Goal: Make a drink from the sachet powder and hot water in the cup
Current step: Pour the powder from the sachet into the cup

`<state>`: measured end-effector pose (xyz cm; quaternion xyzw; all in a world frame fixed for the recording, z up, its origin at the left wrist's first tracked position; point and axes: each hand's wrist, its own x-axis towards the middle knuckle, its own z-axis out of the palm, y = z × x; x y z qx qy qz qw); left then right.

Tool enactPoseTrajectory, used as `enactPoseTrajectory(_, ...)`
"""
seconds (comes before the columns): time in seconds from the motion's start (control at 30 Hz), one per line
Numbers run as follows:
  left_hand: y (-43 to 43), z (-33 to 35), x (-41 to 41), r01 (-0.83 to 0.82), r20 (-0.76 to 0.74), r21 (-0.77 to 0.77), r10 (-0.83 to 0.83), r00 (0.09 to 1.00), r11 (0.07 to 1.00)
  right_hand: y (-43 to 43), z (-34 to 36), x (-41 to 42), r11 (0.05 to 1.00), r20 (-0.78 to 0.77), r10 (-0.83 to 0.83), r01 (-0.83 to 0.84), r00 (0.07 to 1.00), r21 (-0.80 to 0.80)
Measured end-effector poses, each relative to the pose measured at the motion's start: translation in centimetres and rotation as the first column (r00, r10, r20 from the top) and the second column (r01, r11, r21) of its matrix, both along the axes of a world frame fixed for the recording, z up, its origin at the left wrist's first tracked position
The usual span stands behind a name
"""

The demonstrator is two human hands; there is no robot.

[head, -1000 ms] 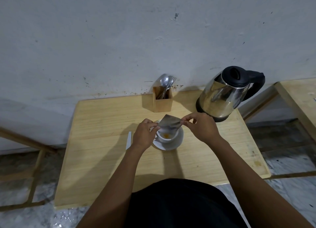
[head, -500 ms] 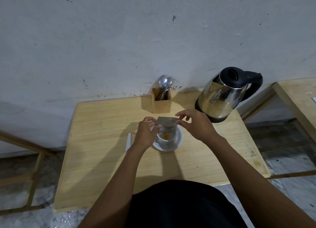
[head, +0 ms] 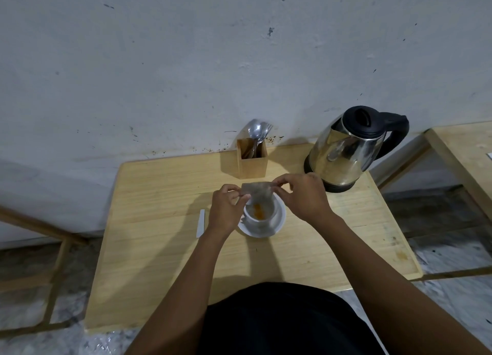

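Hands [head: 266, 202] holding sachet [head: 257, 193] crosswise, mouth down over cup [head: 259, 217]

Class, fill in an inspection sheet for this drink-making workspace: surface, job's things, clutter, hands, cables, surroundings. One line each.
Surface: wooden table, bare wood, small stains near its right edge.
Job's things: sachet held over white cup, orange powder inside; cup sits on saucer; steel kettle at back right, lid shut.
Clutter: torn strip left of the saucer; wooden cutlery holder with spoons at the back.
Hands: left hand and right hand each pinch a sachet end.
Cables: nothing seen.
Surroundings: marked white wall; second table at right; stone floor.
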<state>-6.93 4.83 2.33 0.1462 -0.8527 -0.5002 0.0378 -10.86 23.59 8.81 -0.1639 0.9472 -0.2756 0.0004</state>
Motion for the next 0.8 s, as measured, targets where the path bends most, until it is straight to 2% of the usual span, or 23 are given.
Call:
enactPoseTrajectory(0.1, 0.6, 0.3, 0.1, 0.047, 0.004, -0.099, -0.047, 0.999, 0.994, -0.1, 0.0, 0.3, 0.999, 0.019, -0.024, 0.024, 1.0, -0.024)
enactPoseTrajectory(0.2, 0.9, 0.5, 0.1, 0.034, 0.012, -0.137, -0.033, 0.999, 0.99, -0.2, -0.1, 0.5, 0.997, 0.007, -0.065, 0.065, 0.998, -0.046)
enactPoseTrajectory(0.3, 0.7, 0.5, 0.1, 0.041, 0.01, -0.176, -0.04, 0.999, 0.984, 0.2, -0.1, 0.3, 0.997, 0.071, -0.059, 0.063, 0.996, -0.047)
enactPoseTrajectory(0.4, 0.6, 0.5, 0.0, 0.058, -0.005, -0.111, -0.059, 0.998, 0.992, 0.5, -0.1, 0.4, 0.987, 0.056, -0.134, 0.138, 0.989, -0.082)
enactPoseTrajectory(0.53, 0.8, 0.8, 0.3, 0.055, -0.017, -0.036, -0.056, 0.998, 0.998, 0.9, -0.3, 0.4, 0.974, 0.158, -0.147, 0.171, 0.977, -0.151)
enactPoseTrajectory(0.7, 0.3, 0.3, 0.7, 0.085, -0.008, -0.082, -0.086, 0.996, 0.993, 1.4, -1.0, -0.1, 0.94, 0.267, -0.114, 0.191, 0.957, -0.283)
enactPoseTrajectory(0.8, 0.4, 0.5, 0.8, 0.092, 0.003, -0.111, -0.092, 0.996, 0.99, 1.8, -0.7, -0.2, 0.954, 0.303, -0.063, 0.147, 0.951, -0.263)
